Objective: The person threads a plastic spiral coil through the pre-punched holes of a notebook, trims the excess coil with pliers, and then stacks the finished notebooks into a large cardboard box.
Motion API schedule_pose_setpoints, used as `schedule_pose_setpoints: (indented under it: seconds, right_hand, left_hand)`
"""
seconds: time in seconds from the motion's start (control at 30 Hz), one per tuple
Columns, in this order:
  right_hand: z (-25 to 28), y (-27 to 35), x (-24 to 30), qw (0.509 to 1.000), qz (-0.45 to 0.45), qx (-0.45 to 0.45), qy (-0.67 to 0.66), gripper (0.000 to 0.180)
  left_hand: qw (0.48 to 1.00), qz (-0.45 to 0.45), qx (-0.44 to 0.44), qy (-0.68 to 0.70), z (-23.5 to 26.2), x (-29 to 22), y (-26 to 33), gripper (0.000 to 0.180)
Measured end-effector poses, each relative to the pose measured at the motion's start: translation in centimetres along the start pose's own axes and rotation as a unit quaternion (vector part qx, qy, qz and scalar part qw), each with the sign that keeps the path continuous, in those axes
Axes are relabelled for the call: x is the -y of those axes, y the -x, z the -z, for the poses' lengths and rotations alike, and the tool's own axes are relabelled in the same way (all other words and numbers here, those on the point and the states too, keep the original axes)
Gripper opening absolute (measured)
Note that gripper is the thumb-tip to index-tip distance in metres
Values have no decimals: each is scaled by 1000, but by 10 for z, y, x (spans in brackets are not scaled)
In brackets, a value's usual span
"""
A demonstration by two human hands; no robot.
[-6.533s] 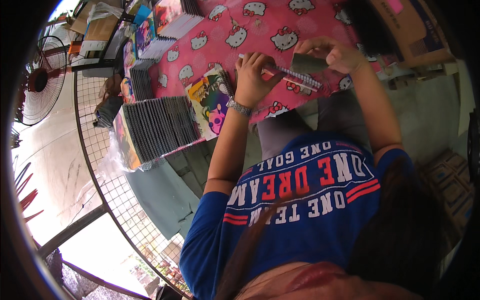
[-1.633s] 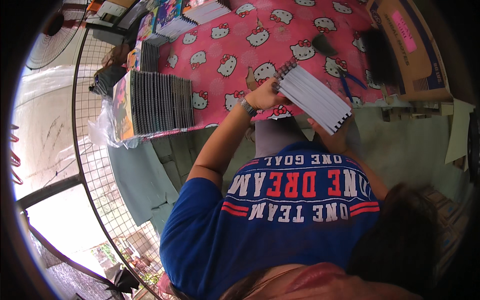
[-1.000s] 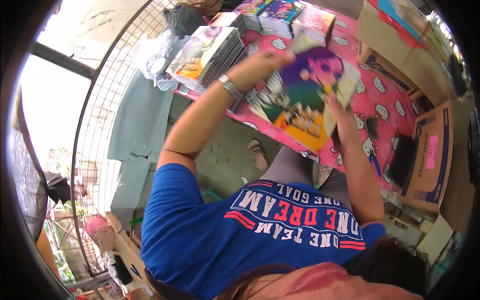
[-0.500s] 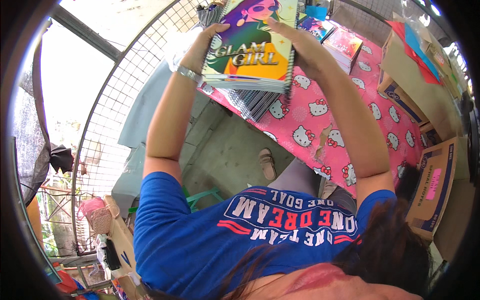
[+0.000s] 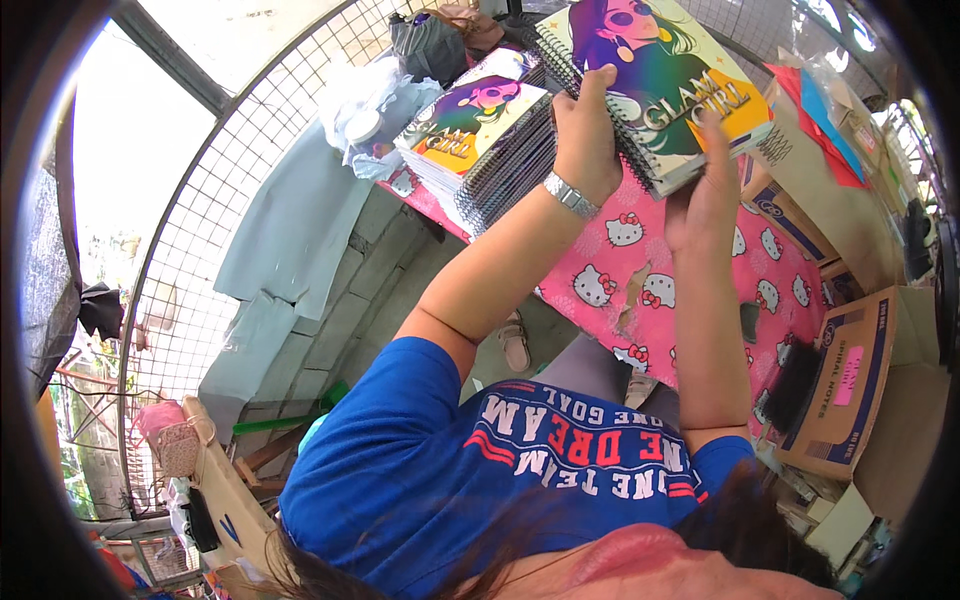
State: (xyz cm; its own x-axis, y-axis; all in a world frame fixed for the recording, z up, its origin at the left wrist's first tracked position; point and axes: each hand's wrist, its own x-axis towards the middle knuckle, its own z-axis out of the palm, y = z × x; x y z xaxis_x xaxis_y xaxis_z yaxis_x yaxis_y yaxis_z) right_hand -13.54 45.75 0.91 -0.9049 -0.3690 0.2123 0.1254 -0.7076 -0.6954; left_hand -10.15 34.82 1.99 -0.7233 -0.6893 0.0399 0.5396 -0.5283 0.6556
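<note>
Both hands hold a small pile of spiral notebooks [image 5: 655, 65] over the far part of the table, tilted clockwise. The top cover shows an illustrated figure in sunglasses on a yellow and green ground. My left hand [image 5: 588, 140], with a silver watch at its wrist, grips the coil-bound side, thumb on the cover. At the near right edge my right hand [image 5: 703, 190] closes on the pile; its far fingers are hidden beneath. A tall stack of matching notebooks [image 5: 470, 130] sits on the table left of my left hand, coils facing right.
A pink cartoon-cat cloth covers the table [image 5: 600, 275]. Behind the stack lie a dark bag [image 5: 428, 48] and white plastic wrapping [image 5: 365, 120]. Cardboard boxes [image 5: 840, 380] line the right side, with red and blue sheets [image 5: 820, 130] on top. Wire mesh [image 5: 190, 250] bounds the left.
Both hands have carried the notebook pile to the right, away from over the stack, and turned it clockwise. The stack on the table now shows fully.
</note>
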Motion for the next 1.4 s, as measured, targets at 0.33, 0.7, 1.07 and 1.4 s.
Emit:
schedule_pose_setpoints:
  seconds: [0.33,0.7,1.07,1.4]
  right_hand:
    - [-20,-77,5,947,-197,251,19,47]
    - [-116,-186,-96,778,-430,430,160,35]
    - [-119,-204,-161,736,-271,423,453,43]
    - [-77,-45,-153,988,47,-16,148,78]
  left_hand:
    - [983,51,60,-169,85,-173,-14,104]
    - [932,119,-4,-343,140,-208,22,49]
    - [844,167,-53,-507,133,-188,40,54]
    - [935,83,19,-345,226,-255,-83,88]
